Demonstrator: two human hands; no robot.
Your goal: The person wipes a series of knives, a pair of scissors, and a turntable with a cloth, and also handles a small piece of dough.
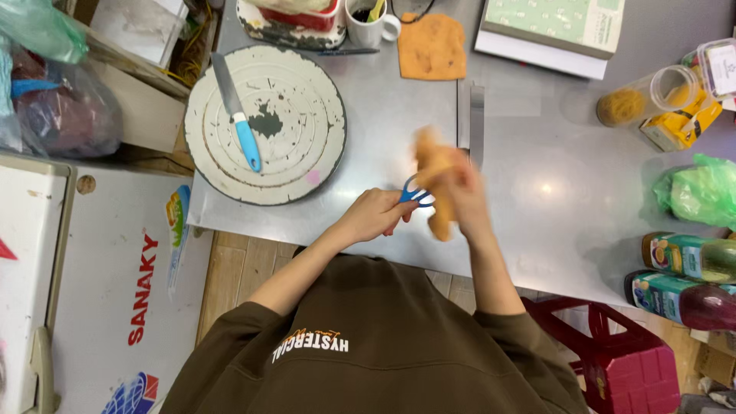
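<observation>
My left hand (374, 216) grips the blue handles of a pair of scissors (415, 192) just above the near edge of the grey metal table (552, 199). My right hand (464, 198) is closed on a blurred, orange-tan soft object (432, 162), held upright right next to the scissors. The scissor blades are hidden behind that object, and I cannot tell what the object is. Both hands meet over the table's front middle.
A white round turntable (299, 153) at the left carries a blue-handled knife (238, 115). Farther back lie an orange cloth (432, 46), a white mug (369, 27), a book (548, 27) and a metal scraper (476, 115). A plastic jar (648, 96), green bag (701, 192), bottles (690, 257) and red stool (613, 360) stand right.
</observation>
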